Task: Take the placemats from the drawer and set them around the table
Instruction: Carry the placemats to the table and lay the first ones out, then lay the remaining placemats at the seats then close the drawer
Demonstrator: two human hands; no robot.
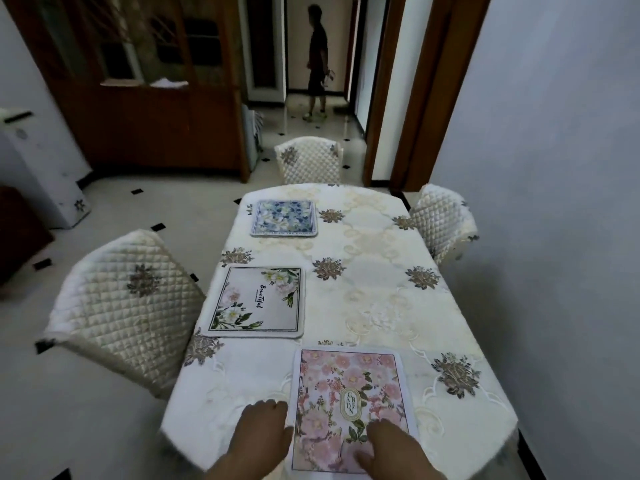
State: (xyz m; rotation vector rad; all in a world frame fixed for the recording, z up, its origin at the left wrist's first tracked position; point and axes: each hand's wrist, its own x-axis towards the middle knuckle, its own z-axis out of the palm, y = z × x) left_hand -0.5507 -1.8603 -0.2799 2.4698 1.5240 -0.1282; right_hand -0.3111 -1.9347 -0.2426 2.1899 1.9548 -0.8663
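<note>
Three placemats lie on the table (374, 271), which wears a cream embroidered cloth. A pink floral placemat (346, 386) lies at the near end. My left hand (263, 434) rests at its left edge with the fingers curled, thumb touching the mat. My right hand (391, 445) lies flat on its lower right part. A white placemat with green leaves (256, 301) sits on the left side by a chair. A blue floral placemat (284, 217) lies at the far left end. No drawer is in view.
Three quilted cream chairs surround the table: left (124, 313), far end (310, 161), right (443, 220) against the wall. A wooden cabinet (145, 98) stands at the back left. A person (317, 60) stands in the hallway beyond.
</note>
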